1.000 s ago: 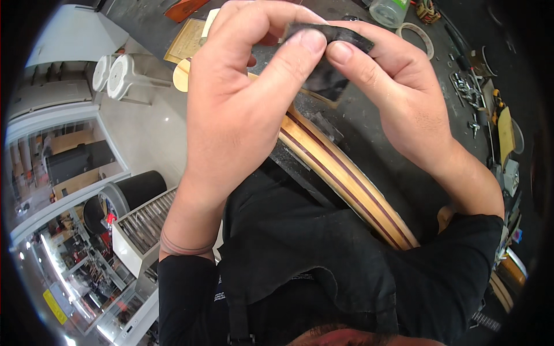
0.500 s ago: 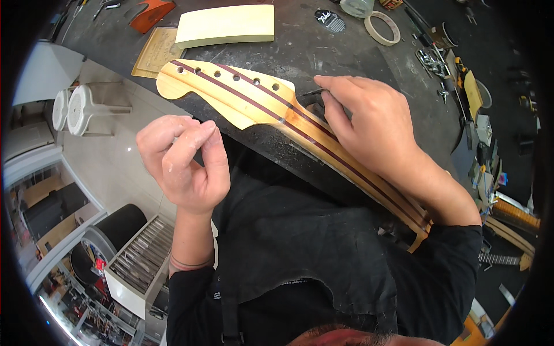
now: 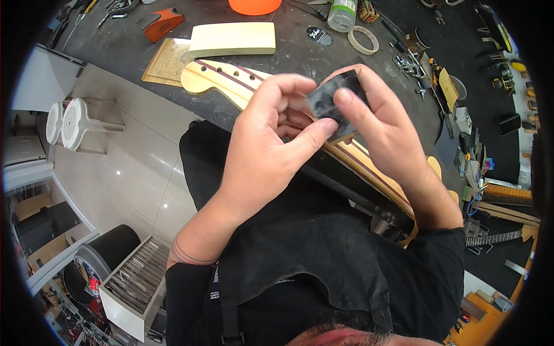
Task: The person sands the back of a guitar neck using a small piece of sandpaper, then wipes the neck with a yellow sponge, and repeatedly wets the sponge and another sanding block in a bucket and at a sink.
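Over a striped wooden guitar neck [image 3: 196, 79], whose headstock has several round holes, I hold a small dark grey rectangular sheet [image 3: 324, 101], which looks like sandpaper. My right hand [image 3: 378, 118] is closed on it, thumb on the face and fingers behind. My left hand [image 3: 271, 138] curls at the sheet's left side, its thumb on the lower part. The middle of the neck is hidden behind the hands.
The dark workbench [image 3: 300, 60] carries a pale yellow block [image 3: 232, 38], an orange tool [image 3: 160, 24], a tape roll [image 3: 362, 40], a bottle [image 3: 341, 14] and metal tools [image 3: 410, 64]. White stools [image 3: 77, 124] stand left, a drawer of metal rods [image 3: 134, 271] lower left.
Half a second ago my left hand was apart, below the headstock; now it has joined my right hand on the sheet. Both hands are lower in view than a second ago.
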### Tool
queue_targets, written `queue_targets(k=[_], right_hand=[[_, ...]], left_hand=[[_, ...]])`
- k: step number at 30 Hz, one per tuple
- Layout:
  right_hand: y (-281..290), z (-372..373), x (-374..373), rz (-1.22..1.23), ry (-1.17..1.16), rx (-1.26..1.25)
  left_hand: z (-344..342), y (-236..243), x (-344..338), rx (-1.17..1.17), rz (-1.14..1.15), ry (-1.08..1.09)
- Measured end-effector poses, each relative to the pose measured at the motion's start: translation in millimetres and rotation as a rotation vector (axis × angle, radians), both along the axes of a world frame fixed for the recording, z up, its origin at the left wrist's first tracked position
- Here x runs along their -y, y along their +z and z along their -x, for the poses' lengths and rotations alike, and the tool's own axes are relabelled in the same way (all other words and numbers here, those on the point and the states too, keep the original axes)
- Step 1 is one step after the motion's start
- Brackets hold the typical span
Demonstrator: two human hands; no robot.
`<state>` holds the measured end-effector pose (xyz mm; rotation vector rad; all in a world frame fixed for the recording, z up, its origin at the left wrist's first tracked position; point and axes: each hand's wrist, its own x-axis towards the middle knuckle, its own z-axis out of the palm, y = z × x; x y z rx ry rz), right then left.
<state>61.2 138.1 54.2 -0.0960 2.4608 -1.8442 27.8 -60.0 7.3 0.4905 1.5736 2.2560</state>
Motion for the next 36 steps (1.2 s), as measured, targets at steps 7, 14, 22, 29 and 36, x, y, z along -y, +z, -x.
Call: queue_targets(k=[7, 14, 22, 29, 36], right_hand=[[-15.1, -14.4, -11.1, 0.197, 0.200, -0.099], [-18.9, -21.1, -18.4, -0.040, 0.262, -0.344], [-20.8, -32.8, -19.7, 0.389, 0.128, -0.007], [-27.8, -38.3, -16.8, -0.023, 0.072, -0.079], [-28.2, -34.3, -13.8, -0.058, 0.021, -0.054]], left_hand=[[-9.2, -26.8, 17.8, -0.100, -0.140, -0.065], [-15.4, -30.2, 18.7, 0.010, -0.253, -0.136], [-27.4, -39.1, 5.6, -0.070, -0.112, -0.036], [-38.1, -36.1, -5.7, -0.040, -0.076, 0.018], [-36.9, -39.1, -4.4, 0.044, -0.118, -0.004]])
